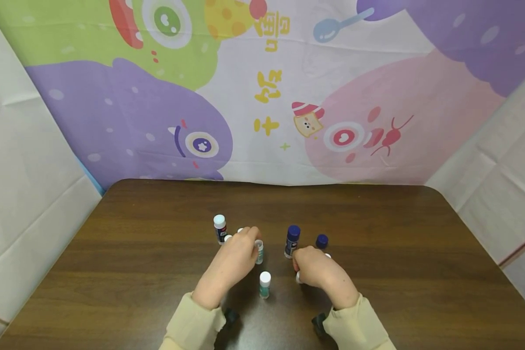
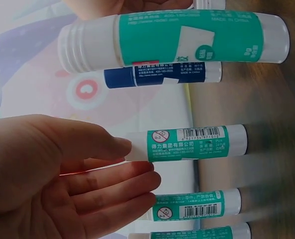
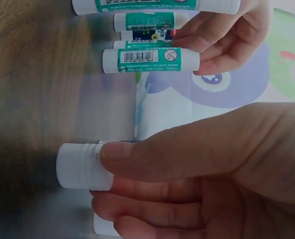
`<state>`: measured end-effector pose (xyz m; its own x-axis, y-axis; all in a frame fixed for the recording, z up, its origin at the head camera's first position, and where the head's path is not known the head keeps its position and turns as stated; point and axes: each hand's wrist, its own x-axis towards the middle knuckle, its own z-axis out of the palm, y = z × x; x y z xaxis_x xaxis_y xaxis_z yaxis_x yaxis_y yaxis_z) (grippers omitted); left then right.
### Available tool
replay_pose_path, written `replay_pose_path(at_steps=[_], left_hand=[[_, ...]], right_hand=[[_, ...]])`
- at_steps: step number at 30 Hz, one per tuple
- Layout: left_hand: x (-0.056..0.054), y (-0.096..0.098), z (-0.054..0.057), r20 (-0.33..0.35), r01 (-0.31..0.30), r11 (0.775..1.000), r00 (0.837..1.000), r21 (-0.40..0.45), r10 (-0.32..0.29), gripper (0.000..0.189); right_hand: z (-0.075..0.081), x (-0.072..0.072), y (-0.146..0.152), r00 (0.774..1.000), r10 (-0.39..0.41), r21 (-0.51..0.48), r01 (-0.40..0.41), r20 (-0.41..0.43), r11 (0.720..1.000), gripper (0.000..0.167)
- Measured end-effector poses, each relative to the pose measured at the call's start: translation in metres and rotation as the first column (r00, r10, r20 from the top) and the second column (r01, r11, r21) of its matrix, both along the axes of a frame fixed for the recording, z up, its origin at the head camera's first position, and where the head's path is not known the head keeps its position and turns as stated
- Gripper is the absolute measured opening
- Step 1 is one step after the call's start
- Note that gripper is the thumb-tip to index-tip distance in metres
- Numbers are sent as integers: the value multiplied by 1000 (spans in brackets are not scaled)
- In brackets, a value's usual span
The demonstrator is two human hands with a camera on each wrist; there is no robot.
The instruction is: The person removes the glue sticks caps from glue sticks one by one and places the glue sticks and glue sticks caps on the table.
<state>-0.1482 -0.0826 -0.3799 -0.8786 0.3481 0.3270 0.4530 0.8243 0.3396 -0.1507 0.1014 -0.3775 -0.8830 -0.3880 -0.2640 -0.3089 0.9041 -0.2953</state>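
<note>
My left hand (image 1: 238, 255) pinches the upper white end of an upright green-labelled glue stick (image 2: 199, 142), the thumb lying over that end in the left wrist view. My right hand (image 1: 317, 267) holds a small ridged white cap (image 3: 85, 167) between thumb and curled fingers, low over the table. Another white piece (image 3: 105, 226) shows partly behind those fingers. Between my forearms stands a second green glue stick (image 1: 264, 286) with a white top. A navy glue stick (image 1: 292, 240) stands just beyond my right hand's fingertips.
A navy cap (image 1: 322, 241) lies right of the navy stick. At the left, a navy-labelled stick with a white cap (image 1: 219, 228) stands near more green glue sticks (image 2: 197, 205), partly hidden by my left hand. The brown table (image 1: 376, 218) meets a printed cloth (image 1: 262, 160) at its back.
</note>
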Motion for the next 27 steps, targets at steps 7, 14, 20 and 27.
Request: replay_pose_path(at_steps=[7, 14, 20, 27], left_hand=[[0, -1, 2, -14, 2, 1000, 1000, 5, -2, 5], [2, -2, 6, 7, 6, 1000, 1000, 14, -6, 4], [2, -4, 10, 19, 1, 1000, 1000, -15, -1, 3], [4, -5, 12, 29, -2, 999, 1000, -35, 3, 5]], right_hand=[[8, 3, -1, 1000, 14, -10, -14, -22, 1000, 24], [24, 17, -7, 995, 77, -50, -81, -65, 995, 41], [32, 28, -15, 979, 180, -64, -187, -94, 980, 44], [30, 32, -26, 932, 322, -14, -329, -169, 944, 35]])
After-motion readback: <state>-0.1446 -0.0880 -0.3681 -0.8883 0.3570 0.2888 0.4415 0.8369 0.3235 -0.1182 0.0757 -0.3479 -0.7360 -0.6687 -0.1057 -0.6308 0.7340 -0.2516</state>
